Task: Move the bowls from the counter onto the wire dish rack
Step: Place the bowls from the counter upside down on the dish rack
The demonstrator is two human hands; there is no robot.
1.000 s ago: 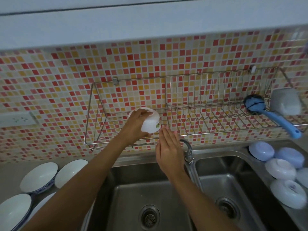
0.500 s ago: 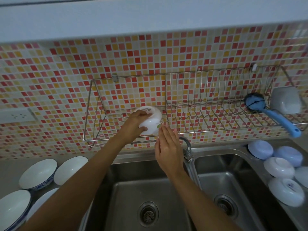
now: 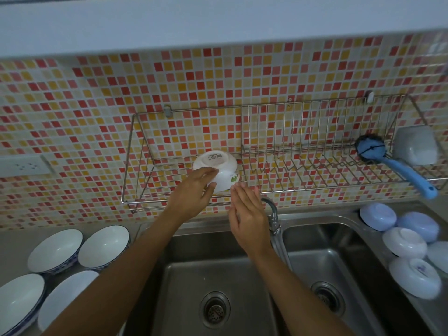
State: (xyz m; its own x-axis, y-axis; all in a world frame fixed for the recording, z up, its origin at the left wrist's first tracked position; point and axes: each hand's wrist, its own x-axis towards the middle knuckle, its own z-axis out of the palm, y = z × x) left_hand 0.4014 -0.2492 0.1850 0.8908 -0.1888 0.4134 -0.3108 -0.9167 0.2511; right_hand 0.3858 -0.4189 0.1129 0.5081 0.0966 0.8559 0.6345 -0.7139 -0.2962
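A small white bowl (image 3: 219, 167) with a green mark is turned bottom-up in the left section of the wire dish rack (image 3: 303, 187) on the tiled wall. My left hand (image 3: 191, 192) grips its near side, fingers curled over the wall of the bowl. My right hand (image 3: 247, 214) is held flat with straight fingers, fingertips just at the bowl's right edge. Several white bowls with blue rims (image 3: 104, 246) stand upright on the counter at the left. Several upturned white and pale blue bowls (image 3: 404, 243) lie on the counter at the right.
A double steel sink (image 3: 184, 277) lies below my arms, with a tap (image 3: 272, 214) between the basins. A blue-handled brush (image 3: 397, 166) and a white container (image 3: 415, 145) occupy the rack's right end. A wall socket (image 3: 24, 166) is at the left.
My left hand has carried the bowl up and a little right into the rack's left section, turning it more bottom-up. My right hand stays flat beside it.
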